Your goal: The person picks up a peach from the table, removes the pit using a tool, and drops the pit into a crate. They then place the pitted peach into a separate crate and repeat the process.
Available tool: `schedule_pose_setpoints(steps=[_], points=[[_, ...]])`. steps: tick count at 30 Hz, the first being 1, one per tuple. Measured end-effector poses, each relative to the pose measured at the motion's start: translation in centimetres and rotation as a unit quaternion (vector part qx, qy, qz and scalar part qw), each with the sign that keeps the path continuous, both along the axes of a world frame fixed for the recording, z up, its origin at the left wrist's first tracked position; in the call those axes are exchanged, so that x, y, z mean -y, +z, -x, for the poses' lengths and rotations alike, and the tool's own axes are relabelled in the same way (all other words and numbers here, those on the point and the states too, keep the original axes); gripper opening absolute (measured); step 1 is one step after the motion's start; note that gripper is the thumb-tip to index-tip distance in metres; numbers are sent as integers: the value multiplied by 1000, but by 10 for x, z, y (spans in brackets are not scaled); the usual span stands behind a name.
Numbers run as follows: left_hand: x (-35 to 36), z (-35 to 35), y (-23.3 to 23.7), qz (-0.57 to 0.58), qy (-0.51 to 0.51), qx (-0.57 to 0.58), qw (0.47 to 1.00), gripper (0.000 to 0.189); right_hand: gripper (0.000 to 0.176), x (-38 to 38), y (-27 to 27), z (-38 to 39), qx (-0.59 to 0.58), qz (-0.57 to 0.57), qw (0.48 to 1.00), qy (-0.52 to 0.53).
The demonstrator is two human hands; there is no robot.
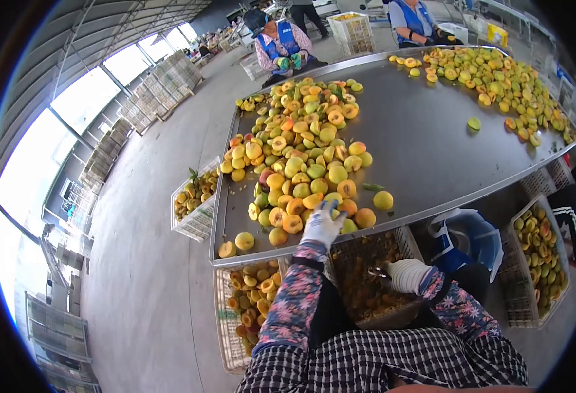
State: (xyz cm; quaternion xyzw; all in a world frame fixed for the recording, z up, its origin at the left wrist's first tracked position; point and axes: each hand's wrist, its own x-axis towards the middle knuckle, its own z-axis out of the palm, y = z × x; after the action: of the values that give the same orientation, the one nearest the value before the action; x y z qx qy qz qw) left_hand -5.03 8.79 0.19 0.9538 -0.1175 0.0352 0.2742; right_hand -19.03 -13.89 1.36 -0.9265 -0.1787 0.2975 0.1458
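Note:
My left hand, in a white glove with blue fingertips, reaches over the table's near edge to the front of a large heap of yellow-green peaches. Its fingers are spread and touch the fruit; no peach is lifted. Many peaches are cut or halved, showing orange flesh. Lower and to the right, my right hand, in a white knitted glove, is closed round a small metal tool with a rounded end. The tool is over a crate holding brown scraps, below the table edge; its handle is hidden in my fist.
The metal table has a raised rim and a second peach heap at far right. Peach-filled crates stand at left, below left and right. A blue bucket is right of my knee. Two people in blue vests sit beyond.

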Motion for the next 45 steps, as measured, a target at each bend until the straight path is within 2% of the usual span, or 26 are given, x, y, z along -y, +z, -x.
schedule_pose_setpoints(steps=[4, 6, 8, 9, 10, 11, 12, 14, 15, 17, 18, 20, 22, 24, 25, 27, 29, 31, 34, 36, 38, 40, 41, 44, 45], points=[[21, -10, -10, -132, 37, -33, 990, 46, 40, 5, 2, -2, 15, -22, 1000, -16], [17, -11, -13, -86, 38, -27, 995, 41, 41, 8, -3, -2, 28, -32, 999, -9], [6, -12, -18, 58, 62, -20, 996, 28, 38, 12, -2, -2, 61, -62, 996, -5], [-1, -19, -32, 245, 96, -77, 962, 25, 37, 11, 4, -1, 74, -83, 994, -24], [-9, -28, -46, 422, 131, -127, 888, 23, 35, 10, 10, -1, 89, -103, 990, -41], [-9, -13, -19, 551, 135, -156, 808, 25, 34, 10, 12, -1, 103, -148, 982, -57], [-14, -6, -11, 656, 115, -199, 719, 29, 34, 9, 14, -1, 117, -193, 971, -73], [-13, 17, -6, 721, -4, -208, 661, 33, 34, 2, 13, -4, 165, -279, 941, -93], [-8, 26, 5, 777, 23, -291, 558, 34, 33, -2, 10, -9, 191, -317, 922, -111], [20, 52, 14, 792, 31, -307, 527, 38, 32, -6, 10, -2, 225, -366, 890, -152], [29, 59, 14, 797, 33, -307, 518, 39, 31, -8, 9, -2, 232, -356, 892, -154], [41, 63, -9, 736, -8, -247, 630, 38, 29, -11, 5, -3, 245, -336, 896, -159], [48, 65, -24, 677, -37, -197, 708, 37, 30, -13, 7, -2, 269, -314, 896, -162], [58, 76, -5, 627, -44, -158, 761, 36, 29, -15, 14, 1, 297, -285, 897, -161], [58, 76, 4, 681, -34, -242, 690, 35, 28, -15, 17, 3, 308, -267, 899, -157], [63, 82, 8, 639, -50, -197, 742, 35, 28, -16, 17, 2, 309, -235, 910, -149], [65, 80, 3, 642, -44, -201, 738, 35, 27, -15, 16, 2, 314, -203, 918, -136], [58, 72, -14, 688, -13, -252, 681, 35, 25, -16, 12, 3, 322, -174, 923, -116], [57, 70, -17, 607, -38, -206, 767, 37, 23, -19, 2, 2, 324, -151, 927, -113], [54, 74, -10, 465, -49, -139, 873, 42, 30, -20, 1, 2, 296, -135, 939, -114], [54, 74, 1, 435, -34, -166, 884, 48, 33, -19, 4, 1, 259, -131, 951, -111], [55, 73, 10, 520, 20, -289, 804, 55, 32, -14, 13, 2, 210, -138, 963, -97], [53, 70, 11, 552, 17, -323, 769, 61, 29, -12, 14, 2, 204, -177, 957, -107], [48, 69, -2, 555, -59, -245, 793, 54, 24, -9, 7, 0, 219, -294, 920, -140], [56, 76, 4, 466, -98, -116, 872, 49, 25, -12, -6, -3, 242, -333, 898, -152]])
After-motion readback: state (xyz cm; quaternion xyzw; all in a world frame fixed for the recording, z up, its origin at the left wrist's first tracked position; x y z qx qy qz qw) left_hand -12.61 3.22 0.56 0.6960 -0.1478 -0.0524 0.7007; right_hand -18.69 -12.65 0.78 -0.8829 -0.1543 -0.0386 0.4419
